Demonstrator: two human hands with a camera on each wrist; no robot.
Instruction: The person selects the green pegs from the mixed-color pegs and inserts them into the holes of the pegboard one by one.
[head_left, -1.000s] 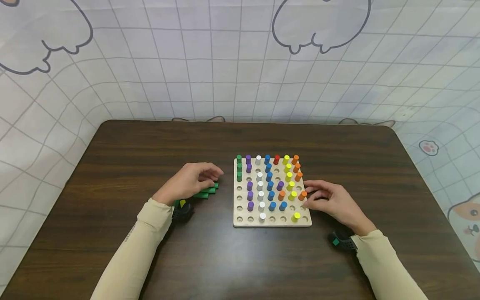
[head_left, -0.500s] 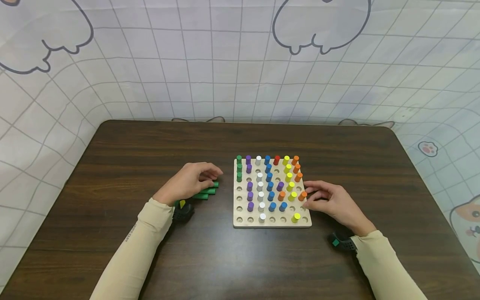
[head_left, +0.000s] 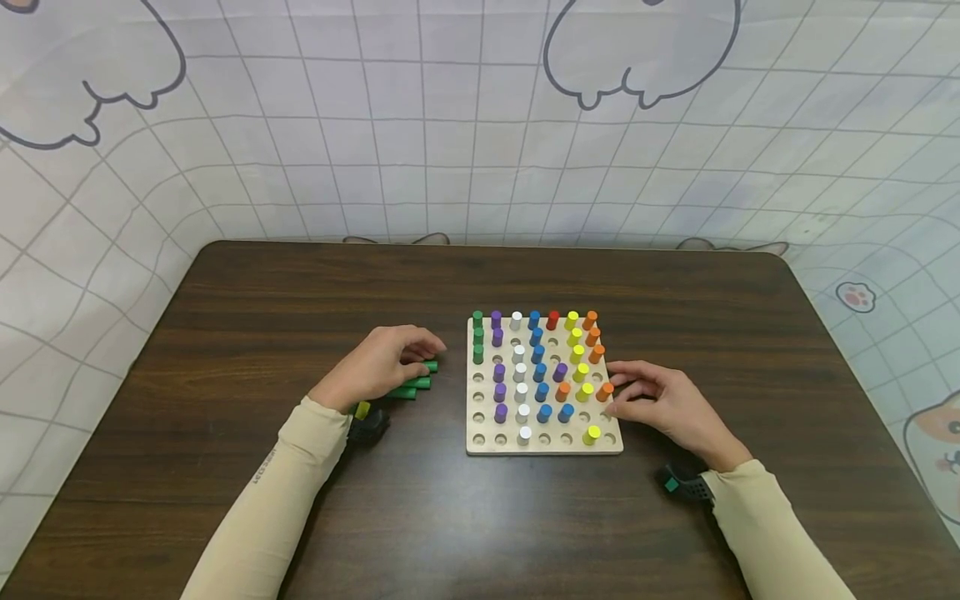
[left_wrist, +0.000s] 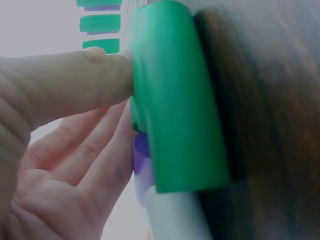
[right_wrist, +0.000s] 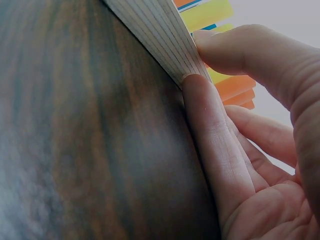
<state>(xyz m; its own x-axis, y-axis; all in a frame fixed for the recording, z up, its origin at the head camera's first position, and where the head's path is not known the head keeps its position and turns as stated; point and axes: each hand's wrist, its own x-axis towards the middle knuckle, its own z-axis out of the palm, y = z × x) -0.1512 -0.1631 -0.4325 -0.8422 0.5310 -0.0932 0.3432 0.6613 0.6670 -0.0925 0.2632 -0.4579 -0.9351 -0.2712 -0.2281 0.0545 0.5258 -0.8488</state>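
Several loose green pegs (head_left: 414, 382) lie on the table left of the pegboard. My left hand (head_left: 378, 363) rests over them, with its thumb (left_wrist: 100, 80) against a green peg (left_wrist: 180, 100) and its other fingers stretched out behind. Beyond that peg, a purple peg (left_wrist: 142, 155) and a white peg (left_wrist: 175, 215) show in the left wrist view, partly hidden. At the right edge of the wooden pegboard (head_left: 480, 446), my right hand (head_left: 667, 404) holds the rim, its thumb (right_wrist: 225, 47) over the top and a finger (right_wrist: 205, 110) against the side.
Upright pegs fill many holes of the board: green, purple, white, blue, red, yellow and orange. Bare holes show mostly in the front rows and left column. The dark wood table (head_left: 450, 533) ends at a printed cloth (head_left: 420, 150) hanging behind it.
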